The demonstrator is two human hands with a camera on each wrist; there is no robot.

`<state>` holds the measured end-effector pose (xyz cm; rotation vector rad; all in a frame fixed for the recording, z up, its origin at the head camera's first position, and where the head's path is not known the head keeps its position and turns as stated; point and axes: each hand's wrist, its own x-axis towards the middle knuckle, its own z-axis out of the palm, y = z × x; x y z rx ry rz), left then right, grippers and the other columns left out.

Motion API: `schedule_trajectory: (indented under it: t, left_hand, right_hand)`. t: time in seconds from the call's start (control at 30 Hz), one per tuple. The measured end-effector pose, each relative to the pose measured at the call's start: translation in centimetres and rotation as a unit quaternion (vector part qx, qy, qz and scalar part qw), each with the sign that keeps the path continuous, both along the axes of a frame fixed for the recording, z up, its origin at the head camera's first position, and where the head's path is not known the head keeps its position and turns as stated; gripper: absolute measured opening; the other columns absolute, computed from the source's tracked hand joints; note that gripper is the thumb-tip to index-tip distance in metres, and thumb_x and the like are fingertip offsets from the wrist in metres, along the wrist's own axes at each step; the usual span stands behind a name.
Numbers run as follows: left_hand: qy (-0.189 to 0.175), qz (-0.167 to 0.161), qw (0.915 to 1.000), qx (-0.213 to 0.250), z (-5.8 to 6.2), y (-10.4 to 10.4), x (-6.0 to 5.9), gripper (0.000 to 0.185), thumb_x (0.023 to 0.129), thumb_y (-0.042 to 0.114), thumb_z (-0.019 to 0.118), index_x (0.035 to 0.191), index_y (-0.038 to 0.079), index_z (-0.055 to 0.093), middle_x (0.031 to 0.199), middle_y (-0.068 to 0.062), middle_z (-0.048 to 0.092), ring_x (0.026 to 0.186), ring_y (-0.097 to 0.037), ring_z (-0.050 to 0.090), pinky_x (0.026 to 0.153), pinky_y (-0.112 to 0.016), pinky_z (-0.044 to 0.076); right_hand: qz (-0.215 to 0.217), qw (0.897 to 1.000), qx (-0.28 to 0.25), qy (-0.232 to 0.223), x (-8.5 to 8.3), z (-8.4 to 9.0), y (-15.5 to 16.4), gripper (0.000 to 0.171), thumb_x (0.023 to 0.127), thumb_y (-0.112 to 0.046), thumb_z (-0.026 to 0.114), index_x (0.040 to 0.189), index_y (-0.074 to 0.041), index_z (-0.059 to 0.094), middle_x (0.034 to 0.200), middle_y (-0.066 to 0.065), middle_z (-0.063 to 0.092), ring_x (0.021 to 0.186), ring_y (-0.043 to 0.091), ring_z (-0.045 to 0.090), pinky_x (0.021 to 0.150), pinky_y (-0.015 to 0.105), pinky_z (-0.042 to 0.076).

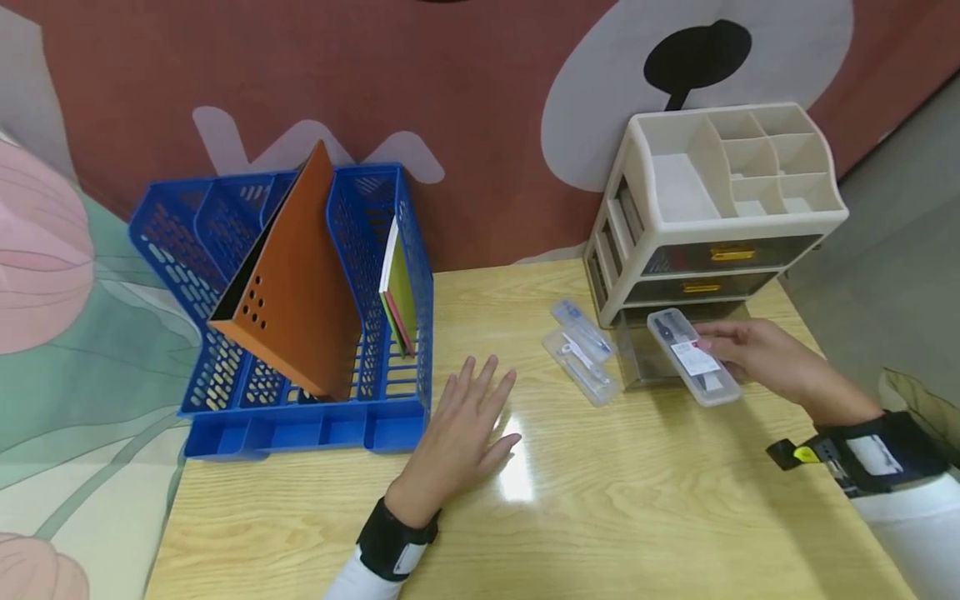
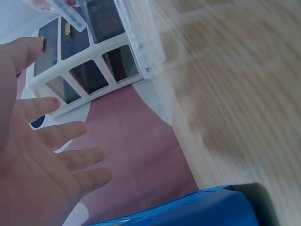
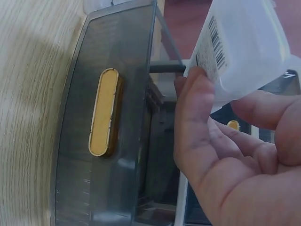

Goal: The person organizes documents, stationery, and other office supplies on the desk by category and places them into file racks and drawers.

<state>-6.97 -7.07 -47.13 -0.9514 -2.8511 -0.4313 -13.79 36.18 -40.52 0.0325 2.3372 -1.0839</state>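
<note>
My right hand [image 1: 757, 357] holds a clear plastic case [image 1: 693, 357] with a white barcode label, just above the pulled-out bottom drawer [image 1: 645, 360] of a beige drawer organiser [image 1: 712, 208]. In the right wrist view the case [image 3: 244, 47] is pinched between thumb and fingers over the grey drawer front with its yellow handle [image 3: 104, 112]. My left hand [image 1: 465, 429] lies flat and open on the wooden table [image 1: 600, 500], fingers spread. Two more clear cases [image 1: 581, 350] lie on the table left of the organiser.
A blue file rack [image 1: 300, 333] stands at the left, holding an orange-brown folder [image 1: 300, 283] and a few thin coloured booklets [image 1: 397, 292]. A painted wall runs behind the table. The organiser's top tray has several compartments.
</note>
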Motion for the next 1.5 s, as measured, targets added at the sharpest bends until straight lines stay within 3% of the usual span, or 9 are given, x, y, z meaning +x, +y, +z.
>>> schedule_trajectory:
  t: [0.3,0.5,0.67,0.8,1.03,1.37,1.5]
  left_hand:
    - [-0.003,-0.002,0.9999,-0.014,0.1,0.1,0.3,0.076,0.101,0.053,0.058,0.163,0.015,0.033,0.17,-0.017,0.027,0.157,-0.044,0.019,0.123,-0.061,0.028]
    - [0.005,-0.008,0.9998,-0.015,0.0,0.2,0.4,0.076,0.102,0.052,0.058,0.163,0.015,0.032,0.169,-0.018,0.029,0.156,-0.044,0.022,0.12,-0.063,0.033]
    - [0.006,-0.009,0.9998,-0.015,-0.2,0.1,0.4,0.077,0.101,0.05,0.059,0.164,0.016,0.029,0.169,-0.018,0.028,0.156,-0.045,0.022,0.122,-0.061,0.03]
    - [0.011,-0.009,0.9998,-0.011,-0.2,0.0,0.4,0.078,0.101,0.047,0.061,0.164,0.016,0.029,0.168,-0.019,0.03,0.155,-0.045,0.025,0.122,-0.061,0.031]
    - [0.017,-0.007,0.9997,-0.013,-0.3,-0.2,0.6,0.078,0.1,0.046,0.062,0.164,0.015,0.03,0.167,-0.02,0.033,0.155,-0.046,0.027,0.12,-0.062,0.033]
    - [0.008,-0.007,0.9998,-0.015,-0.5,-0.2,0.6,0.078,0.101,0.047,0.061,0.164,0.016,0.028,0.168,-0.018,0.031,0.155,-0.045,0.026,0.119,-0.062,0.036]
    - [0.002,-0.006,0.9998,-0.021,-0.6,-0.3,0.6,0.078,0.101,0.047,0.061,0.164,0.016,0.028,0.168,-0.018,0.03,0.155,-0.044,0.025,0.119,-0.062,0.035]
  right_hand:
    - [-0.015,0.998,-0.058,-0.032,-2.0,-1.7,0.4,0.063,0.112,-0.026,0.044,0.153,0.018,0.028,0.122,0.015,0.068,0.094,0.003,0.067,0.081,0.027,0.061]
    - [-0.037,0.994,-0.097,-0.019,-2.8,-2.5,-0.3,0.059,0.111,-0.019,0.046,0.15,0.022,0.028,0.122,0.014,0.066,0.094,0.001,0.067,0.083,0.028,0.061]
    - [-0.061,0.99,-0.127,-0.008,-3.3,-3.2,-1.1,0.057,0.11,-0.014,0.049,0.147,0.024,0.03,0.121,0.014,0.066,0.094,0.0,0.068,0.087,0.026,0.061]
    - [-0.072,0.991,-0.108,0.008,-3.6,-3.5,-1.6,0.058,0.109,-0.018,0.051,0.146,0.024,0.033,0.123,0.016,0.065,0.093,-0.002,0.067,0.087,0.024,0.06]
    - [-0.079,0.994,-0.074,0.008,-4.1,-4.0,-2.7,0.064,0.109,-0.026,0.051,0.148,0.022,0.034,0.141,0.035,0.052,0.093,-0.005,0.064,0.09,0.022,0.059]
    - [-0.071,0.996,-0.047,0.002,-4.2,-5.1,-3.4,0.061,0.107,-0.034,0.056,0.144,0.013,0.044,0.141,0.031,0.053,0.111,0.019,0.068,0.101,0.041,0.056]
    - [-0.076,0.996,-0.053,0.0,-4.3,-5.6,-3.7,0.06,0.106,-0.032,0.06,0.144,0.012,0.044,0.138,0.03,0.054,0.107,0.017,0.069,0.097,0.037,0.058]
